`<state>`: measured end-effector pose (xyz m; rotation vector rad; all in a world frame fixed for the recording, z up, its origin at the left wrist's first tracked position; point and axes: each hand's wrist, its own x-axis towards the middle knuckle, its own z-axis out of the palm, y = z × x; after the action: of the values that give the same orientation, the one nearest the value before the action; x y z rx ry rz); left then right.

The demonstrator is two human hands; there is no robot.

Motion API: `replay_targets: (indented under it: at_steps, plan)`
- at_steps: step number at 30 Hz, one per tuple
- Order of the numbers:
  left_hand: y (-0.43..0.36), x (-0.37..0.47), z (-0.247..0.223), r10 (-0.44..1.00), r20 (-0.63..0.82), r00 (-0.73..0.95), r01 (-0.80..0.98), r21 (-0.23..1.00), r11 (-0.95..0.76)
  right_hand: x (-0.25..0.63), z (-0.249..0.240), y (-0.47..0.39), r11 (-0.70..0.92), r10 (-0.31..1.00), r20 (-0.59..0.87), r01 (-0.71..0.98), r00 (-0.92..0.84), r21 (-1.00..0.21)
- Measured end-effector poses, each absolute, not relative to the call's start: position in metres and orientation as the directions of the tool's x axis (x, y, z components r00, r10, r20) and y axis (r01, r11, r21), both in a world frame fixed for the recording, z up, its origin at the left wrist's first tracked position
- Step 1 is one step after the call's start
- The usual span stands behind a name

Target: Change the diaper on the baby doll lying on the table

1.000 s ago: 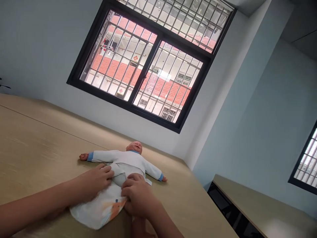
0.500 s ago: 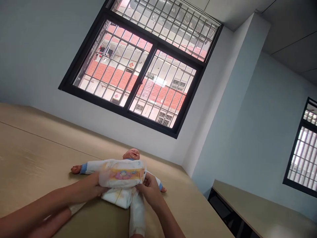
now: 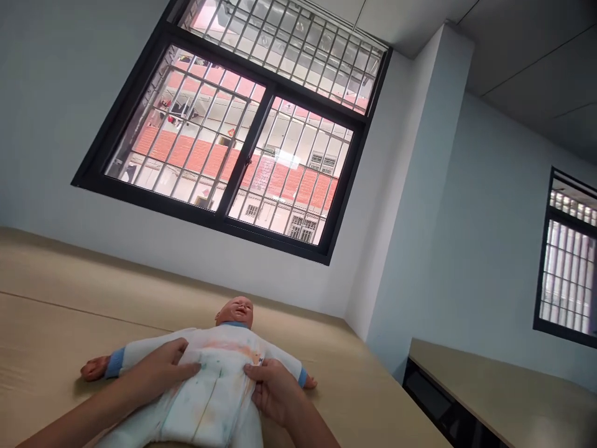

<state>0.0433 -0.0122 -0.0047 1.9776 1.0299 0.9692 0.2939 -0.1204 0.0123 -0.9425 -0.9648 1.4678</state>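
Observation:
A baby doll (image 3: 239,311) lies face up on the tan table (image 3: 41,348), dressed in white with blue cuffs and collar, its arms spread. Over its belly and between its legs is a white diaper (image 3: 205,398) with a faint centre line. My left hand (image 3: 163,367) pinches the diaper's upper edge on the left, thumb on top. On the right, my right hand (image 3: 275,386) grips the other side of that edge between thumb and curled fingers. The doll's feet are out of view.
Behind the table is a wall with a barred, black-framed window (image 3: 224,221). A second table (image 3: 494,379) with a dark open shelf underneath stands at the right. Another barred window (image 3: 566,274) is at the far right.
The diaper's printed front band, raised over the doll's chest before, now lies lower and flatter with the print out of sight. Both hands have come down onto its edge. The view has shifted.

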Motion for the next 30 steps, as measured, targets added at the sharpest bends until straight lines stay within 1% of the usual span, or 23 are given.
replay_targets:
  at_steps: [2,4,5,7,8,10,12,13,16,18,19,20,22,23,24,25,27,30]
  plan:
    - [0.0,0.042,-0.015,0.889,0.184,0.42,0.261,0.913,-0.313,0.296,0.008,-0.12,-0.06,0.994,-0.022,-0.374,-0.104,-0.925]
    - [0.007,0.041,-0.022,0.896,0.109,0.431,0.22,0.95,-0.222,0.297,0.005,-0.117,-0.035,0.998,-0.009,-0.397,-0.066,-0.917]
    - [0.008,0.041,-0.023,0.897,0.113,0.428,0.22,0.949,-0.225,0.298,0.005,-0.115,-0.019,1.0,-0.01,-0.403,-0.025,-0.915]
    - [0.007,0.042,-0.023,0.893,0.164,0.419,0.226,0.934,-0.278,0.3,0.006,-0.108,0.036,0.996,0.003,-0.391,0.086,-0.92]
    - [0.006,0.043,-0.021,0.891,0.19,0.412,0.232,0.924,-0.304,0.301,0.008,-0.104,0.079,0.987,0.026,-0.345,0.156,-0.935]
    - [0.003,0.043,-0.019,0.898,0.227,0.377,0.273,0.899,-0.342,0.304,0.01,-0.096,0.151,0.952,0.097,-0.171,0.29,-0.974]
    - [0.002,0.041,-0.018,0.904,0.262,0.337,0.374,0.844,-0.384,0.307,0.01,-0.091,0.161,0.914,0.151,0.004,0.377,-0.987]
    - [0.002,0.038,-0.018,0.902,0.28,0.328,0.442,0.798,-0.409,0.308,0.009,-0.089,0.146,0.903,0.158,0.061,0.4,-0.987]
    - [-0.004,0.027,-0.009,0.898,0.308,0.314,0.632,0.638,-0.439,0.309,0.002,-0.085,0.104,0.887,0.153,0.133,0.435,-0.986]
    - [-0.017,0.02,0.008,0.891,0.371,0.26,0.712,0.549,-0.437,0.31,-0.002,-0.084,0.094,0.874,0.17,0.185,0.454,-0.978]
    - [-0.026,0.019,0.019,0.87,0.437,0.229,0.737,0.505,-0.449,0.31,-0.003,-0.083,0.092,0.871,0.179,0.206,0.458,-0.974]
    - [-0.037,0.021,0.032,0.822,0.518,0.239,0.733,0.459,-0.502,0.311,-0.004,-0.082,0.09,0.87,0.185,0.222,0.457,-0.971]
    - [-0.06,0.034,0.057,0.726,0.6,0.336,0.652,0.407,-0.639,0.311,-0.003,-0.081,0.084,0.872,0.189,0.243,0.452,-0.966]
    - [-0.07,0.045,0.066,0.67,0.595,0.445,0.585,0.373,-0.72,0.311,-0.003,-0.081,0.08,0.872,0.188,0.248,0.451,-0.965]
    - [-0.079,0.058,0.073,0.611,0.556,0.563,0.519,0.338,-0.785,0.31,-0.003,-0.08,0.076,0.872,0.187,0.251,0.452,-0.965]
    - [-0.084,0.071,0.077,0.577,0.518,0.632,0.485,0.317,-0.815,0.309,-0.003,-0.08,0.073,0.871,0.185,0.252,0.455,-0.965]
    - [-0.086,0.097,0.075,0.58,0.457,0.675,0.494,0.304,-0.815,0.307,-0.004,-0.081,0.066,0.871,0.178,0.249,0.458,-0.966]
    - [-0.072,0.12,0.054,0.667,0.372,0.646,0.584,0.321,-0.745,0.308,-0.005,-0.083,0.046,0.872,0.16,0.248,0.463,-0.968]
